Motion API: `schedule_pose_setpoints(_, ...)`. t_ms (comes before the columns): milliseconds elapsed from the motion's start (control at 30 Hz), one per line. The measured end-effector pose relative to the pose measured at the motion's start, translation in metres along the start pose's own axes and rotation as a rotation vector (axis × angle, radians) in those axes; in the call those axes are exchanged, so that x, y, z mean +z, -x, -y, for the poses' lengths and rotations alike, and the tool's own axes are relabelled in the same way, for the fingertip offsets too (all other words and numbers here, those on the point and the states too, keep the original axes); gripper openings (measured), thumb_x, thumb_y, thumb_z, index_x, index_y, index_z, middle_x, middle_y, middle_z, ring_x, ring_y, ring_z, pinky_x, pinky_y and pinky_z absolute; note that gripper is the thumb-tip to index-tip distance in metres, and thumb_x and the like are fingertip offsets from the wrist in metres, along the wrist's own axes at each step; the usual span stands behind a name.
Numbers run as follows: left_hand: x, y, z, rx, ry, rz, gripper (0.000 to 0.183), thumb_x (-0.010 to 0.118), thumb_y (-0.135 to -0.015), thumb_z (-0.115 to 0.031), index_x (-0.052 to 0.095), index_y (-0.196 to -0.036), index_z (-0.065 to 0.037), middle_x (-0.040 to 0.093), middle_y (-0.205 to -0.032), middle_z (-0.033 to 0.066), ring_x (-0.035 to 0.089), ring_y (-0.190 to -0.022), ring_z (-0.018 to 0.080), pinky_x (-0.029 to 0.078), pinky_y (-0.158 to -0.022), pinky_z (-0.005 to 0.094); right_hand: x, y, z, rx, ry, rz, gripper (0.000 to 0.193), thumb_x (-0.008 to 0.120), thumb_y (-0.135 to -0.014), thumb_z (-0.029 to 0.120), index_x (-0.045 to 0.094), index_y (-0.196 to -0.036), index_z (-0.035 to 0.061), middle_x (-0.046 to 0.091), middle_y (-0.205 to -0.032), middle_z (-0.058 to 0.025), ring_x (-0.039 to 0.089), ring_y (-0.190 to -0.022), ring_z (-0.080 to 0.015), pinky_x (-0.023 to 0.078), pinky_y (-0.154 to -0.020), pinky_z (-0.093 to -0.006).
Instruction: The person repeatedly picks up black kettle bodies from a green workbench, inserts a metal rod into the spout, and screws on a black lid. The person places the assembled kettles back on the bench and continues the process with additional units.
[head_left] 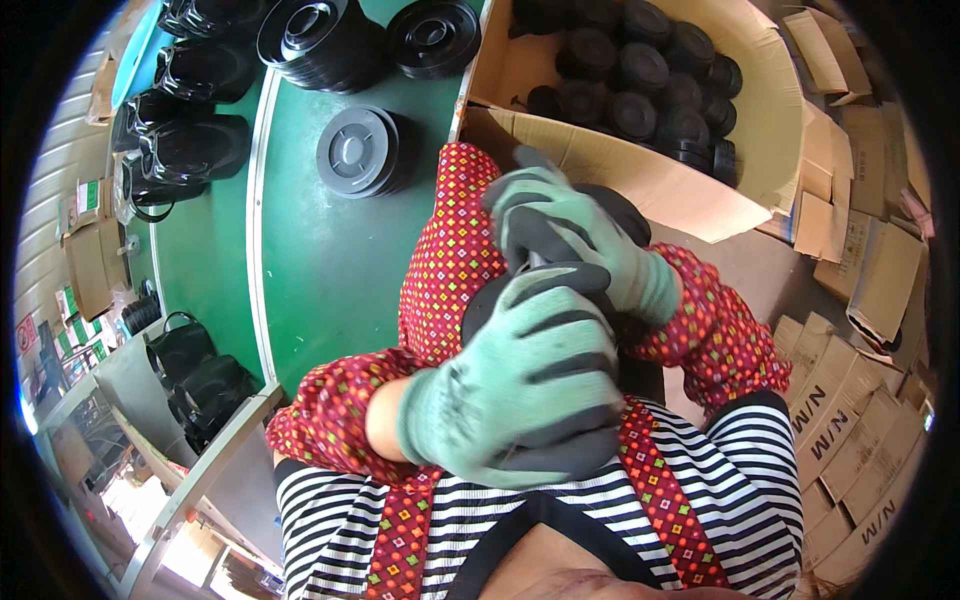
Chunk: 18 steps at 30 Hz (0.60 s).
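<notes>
My left hand [520,380], in a green glove with dark grey palm and fingertips, is closed in front of my chest. Just beyond it, my right hand [585,235] wears a matching glove, its fingers curled. Both grip a black rounded object [482,308] above my lap. The gloves cover most of it, so I cannot tell its kind. My fingers are slightly blurred. A red flower-patterned apron [450,250] lies beneath and beside the hands.
A stack of grey-black discs [352,152] stands on the green table [320,260], with more black discs [310,30] behind. Shiny black pots [205,145] line the left. An open carton [640,175] at the far right holds several black round parts [640,65]. Flattened cartons [850,400] lean at right.
</notes>
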<state>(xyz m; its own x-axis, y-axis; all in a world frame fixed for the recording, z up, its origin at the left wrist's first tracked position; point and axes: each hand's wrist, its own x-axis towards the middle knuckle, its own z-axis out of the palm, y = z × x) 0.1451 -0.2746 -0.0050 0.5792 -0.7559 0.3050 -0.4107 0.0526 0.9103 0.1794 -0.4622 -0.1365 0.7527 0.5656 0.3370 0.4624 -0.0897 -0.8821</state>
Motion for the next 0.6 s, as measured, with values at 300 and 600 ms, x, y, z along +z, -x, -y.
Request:
schedule_pose_setpoints(300,0.0,0.017,0.018,0.12,0.067,-0.011,0.023,0.073,-0.087,-0.032,0.073,-0.087,-0.009,0.067,-0.092,0.0085,0.067,-0.094,0.0336,0.046,-0.1,0.0564,-0.001,0.004,0.023,-0.017,-0.025,-0.074,0.033,0.053,-0.104,0.017,0.056,-0.131,-0.0004,0.063,-0.129,-0.0212,0.056,-0.132,-0.0427,0.022,-0.128,-0.0622)
schedule_pose_setpoints(600,-0.042,-0.032,-0.058,-0.444,-0.21,0.03,0.06,0.057,-0.103,-0.036,0.055,-0.141,0.009,0.051,-0.148,0.0332,0.049,-0.14,0.0504,0.03,-0.123,0.0574,-0.005,-0.02,0.013,0.006,-0.079,-0.037,0.027,0.059,-0.101,0.02,0.067,-0.122,0.0045,0.066,-0.12,-0.0174,0.058,-0.124,-0.037,0.036,-0.122,-0.0498)
